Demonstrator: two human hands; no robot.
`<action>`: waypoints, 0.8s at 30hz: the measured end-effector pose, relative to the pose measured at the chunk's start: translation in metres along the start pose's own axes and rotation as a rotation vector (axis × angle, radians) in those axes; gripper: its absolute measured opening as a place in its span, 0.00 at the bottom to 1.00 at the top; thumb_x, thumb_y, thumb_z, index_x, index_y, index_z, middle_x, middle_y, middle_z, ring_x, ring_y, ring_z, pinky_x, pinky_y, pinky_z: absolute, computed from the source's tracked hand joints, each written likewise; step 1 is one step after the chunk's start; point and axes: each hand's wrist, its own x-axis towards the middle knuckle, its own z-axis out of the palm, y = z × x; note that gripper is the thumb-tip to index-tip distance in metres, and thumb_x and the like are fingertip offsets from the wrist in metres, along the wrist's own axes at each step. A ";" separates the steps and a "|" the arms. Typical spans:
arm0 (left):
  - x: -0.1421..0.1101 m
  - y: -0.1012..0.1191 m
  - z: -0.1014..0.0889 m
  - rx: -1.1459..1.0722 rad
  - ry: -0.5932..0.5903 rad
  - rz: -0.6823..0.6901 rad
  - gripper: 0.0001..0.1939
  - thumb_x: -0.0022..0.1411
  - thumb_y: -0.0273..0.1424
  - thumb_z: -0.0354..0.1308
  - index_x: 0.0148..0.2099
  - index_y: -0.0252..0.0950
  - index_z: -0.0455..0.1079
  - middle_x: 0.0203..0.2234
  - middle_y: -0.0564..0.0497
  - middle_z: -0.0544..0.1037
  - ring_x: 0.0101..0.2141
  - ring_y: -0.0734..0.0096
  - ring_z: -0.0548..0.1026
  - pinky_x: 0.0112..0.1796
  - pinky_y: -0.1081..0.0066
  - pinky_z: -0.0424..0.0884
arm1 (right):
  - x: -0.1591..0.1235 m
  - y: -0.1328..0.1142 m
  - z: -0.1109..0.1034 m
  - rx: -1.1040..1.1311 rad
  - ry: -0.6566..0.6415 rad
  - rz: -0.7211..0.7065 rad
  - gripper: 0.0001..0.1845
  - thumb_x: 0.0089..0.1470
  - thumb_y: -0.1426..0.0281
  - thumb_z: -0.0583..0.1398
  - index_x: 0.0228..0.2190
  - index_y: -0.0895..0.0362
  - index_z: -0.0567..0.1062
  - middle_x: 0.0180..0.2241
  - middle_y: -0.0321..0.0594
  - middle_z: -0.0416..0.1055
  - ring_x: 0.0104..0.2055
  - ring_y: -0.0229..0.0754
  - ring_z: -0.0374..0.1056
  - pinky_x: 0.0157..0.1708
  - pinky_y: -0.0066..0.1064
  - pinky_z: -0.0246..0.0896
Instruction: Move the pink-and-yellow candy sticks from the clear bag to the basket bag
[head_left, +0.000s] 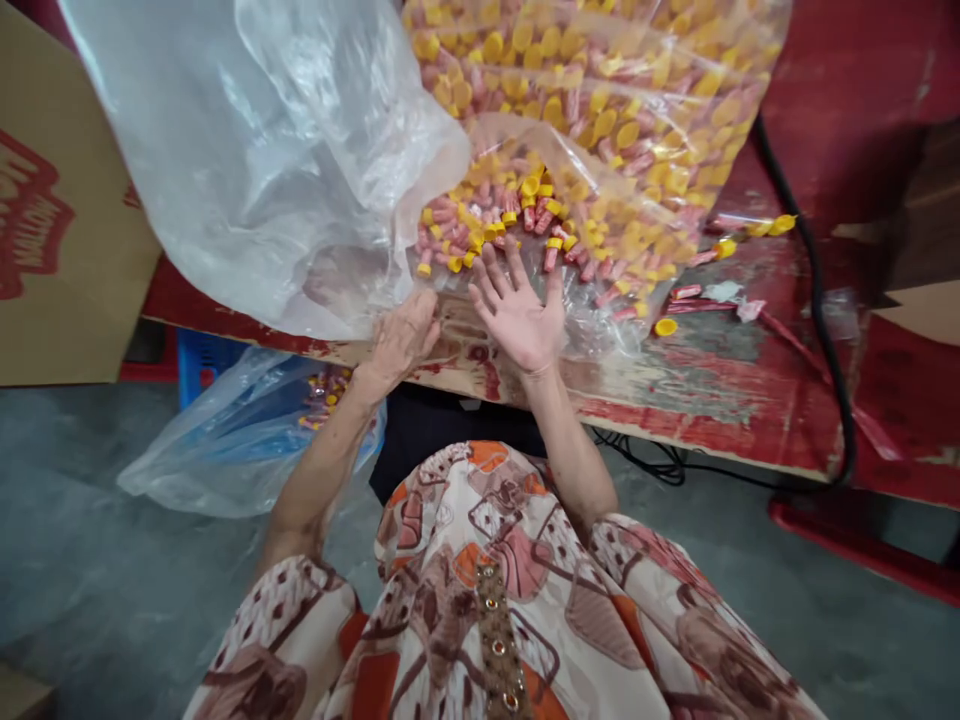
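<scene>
A clear plastic bag (592, 100) bulges at the top of the view, packed with pink tubes and yellow caps. A loose heap of the same capped tubes (487, 215) spills at its mouth onto clear film. My right hand (517, 315) lies palm up with fingers spread, just below the heap and touching nothing solid that I can tell. My left hand (401, 340) is curled against a cloudy plastic sheet (262, 150), its fingertips hidden behind the film. A yellow cap (665, 327) and pink tubes (686, 292) lie apart on the table to the right.
The worn red-painted wooden table (712, 400) ends just beyond my hands. A black cable (821, 310) runs over its right side. A cardboard box (67, 220) stands at left. Below, a plastic bag (240, 440) holding some tubes sits on the grey floor beside a blue crate (202, 365).
</scene>
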 end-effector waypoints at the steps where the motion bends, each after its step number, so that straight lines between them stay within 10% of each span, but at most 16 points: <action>1: 0.001 -0.001 -0.001 -0.017 -0.003 0.007 0.10 0.79 0.34 0.58 0.56 0.39 0.76 0.51 0.37 0.85 0.53 0.46 0.85 0.53 0.58 0.79 | -0.001 0.001 0.002 0.038 -0.003 0.015 0.38 0.80 0.37 0.45 0.62 0.47 0.80 0.66 0.42 0.81 0.77 0.49 0.69 0.74 0.55 0.73; 6: 0.004 -0.006 -0.006 -0.254 0.056 -0.073 0.05 0.71 0.35 0.64 0.46 0.40 0.75 0.40 0.45 0.84 0.43 0.54 0.83 0.46 0.62 0.78 | -0.008 0.002 0.008 0.165 -0.029 0.018 0.39 0.77 0.35 0.51 0.71 0.45 0.75 0.67 0.43 0.80 0.81 0.52 0.63 0.79 0.63 0.66; 15: -0.016 0.012 -0.010 -1.119 0.012 -0.257 0.28 0.61 0.56 0.76 0.41 0.40 0.72 0.28 0.54 0.77 0.25 0.75 0.69 0.25 0.76 0.62 | 0.001 -0.007 -0.028 0.165 -0.073 -0.038 0.36 0.73 0.34 0.58 0.69 0.41 0.77 0.70 0.40 0.78 0.82 0.54 0.63 0.77 0.64 0.69; 24: -0.005 0.034 0.008 -0.131 0.068 -0.001 0.04 0.77 0.32 0.66 0.48 0.39 0.75 0.44 0.44 0.84 0.46 0.58 0.85 0.47 0.65 0.76 | 0.013 -0.003 -0.054 0.156 -0.087 0.058 0.33 0.70 0.38 0.65 0.64 0.42 0.82 0.61 0.43 0.85 0.71 0.55 0.77 0.67 0.53 0.80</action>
